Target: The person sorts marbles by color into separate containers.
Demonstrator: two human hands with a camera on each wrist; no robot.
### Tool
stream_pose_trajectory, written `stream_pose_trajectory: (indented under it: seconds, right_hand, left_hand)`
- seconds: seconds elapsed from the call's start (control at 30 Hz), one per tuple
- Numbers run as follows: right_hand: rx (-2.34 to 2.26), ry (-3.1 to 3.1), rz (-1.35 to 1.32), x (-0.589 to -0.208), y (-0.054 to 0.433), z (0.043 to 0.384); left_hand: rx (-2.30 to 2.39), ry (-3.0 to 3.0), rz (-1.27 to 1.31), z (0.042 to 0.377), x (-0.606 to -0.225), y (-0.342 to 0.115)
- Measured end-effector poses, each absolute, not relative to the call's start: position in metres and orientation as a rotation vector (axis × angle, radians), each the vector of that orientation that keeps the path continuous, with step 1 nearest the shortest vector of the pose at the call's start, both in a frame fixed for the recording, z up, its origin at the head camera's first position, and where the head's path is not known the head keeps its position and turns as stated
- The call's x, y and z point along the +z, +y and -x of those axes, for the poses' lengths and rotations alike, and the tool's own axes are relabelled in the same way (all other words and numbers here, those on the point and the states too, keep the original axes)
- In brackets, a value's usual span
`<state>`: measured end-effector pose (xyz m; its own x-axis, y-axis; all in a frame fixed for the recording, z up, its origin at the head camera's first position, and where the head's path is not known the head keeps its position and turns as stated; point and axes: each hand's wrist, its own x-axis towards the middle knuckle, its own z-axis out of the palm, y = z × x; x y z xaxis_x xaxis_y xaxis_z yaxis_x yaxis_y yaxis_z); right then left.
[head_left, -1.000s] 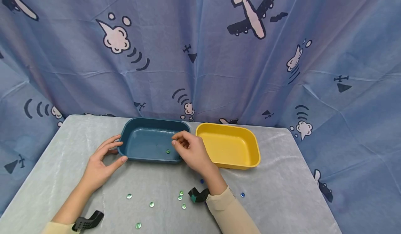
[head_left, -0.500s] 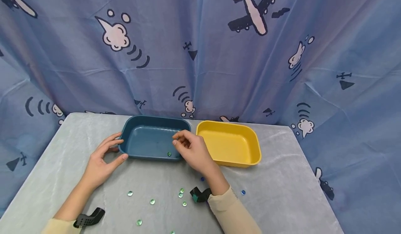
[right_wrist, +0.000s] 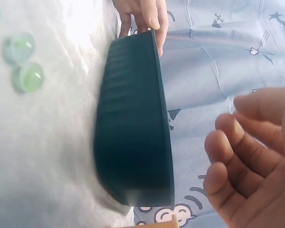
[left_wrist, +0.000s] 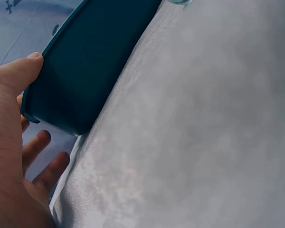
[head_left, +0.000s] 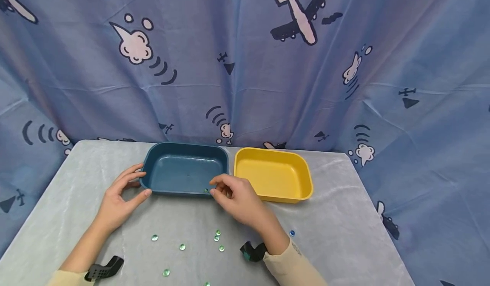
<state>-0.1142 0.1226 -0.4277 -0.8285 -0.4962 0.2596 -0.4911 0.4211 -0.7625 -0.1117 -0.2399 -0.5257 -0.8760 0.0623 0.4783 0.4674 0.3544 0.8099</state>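
A dark blue tray stands at the back of the table. My left hand holds its left end, thumb and index finger at the rim, the other fingers spread apart, as the left wrist view confirms. Inside the tray, by the near wall, lies a small green glass marble. My right hand hovers over the tray's near right corner with fingers loosely bent. In the right wrist view that hand shows nothing between its fingertips, apart from the tray wall.
A yellow tray stands right of the blue one. Several green marbles lie scattered on the grey cloth in front, and a blue marble lies to the right. A patterned curtain hangs behind the table.
My right hand has drawn back slightly toward the tray's near edge. The green marble in the tray has rolled toward the near wall. The left hand stays on the rim.
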Motion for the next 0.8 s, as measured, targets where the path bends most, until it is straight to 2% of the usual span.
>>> stream_pose_trajectory:
  seconds: [0.23, 0.5, 0.8]
  right_hand:
    - [-1.378, 2.641, 0.826, -0.432, 0.128, 0.098]
    - [-1.319, 2.568, 0.782, -0.454, 0.135, 0.082]
    - [-1.221, 2.46, 0.725, -0.473, 0.138, 0.076]
  left_hand:
    - [-1.524, -2.268, 0.448, 0.111, -0.525, -0.242]
    - [-1.52, -2.282, 0.448, 0.113, -0.528, -0.241]
    - [-1.52, -2.279, 0.455, 0.112, -0.528, -0.242]
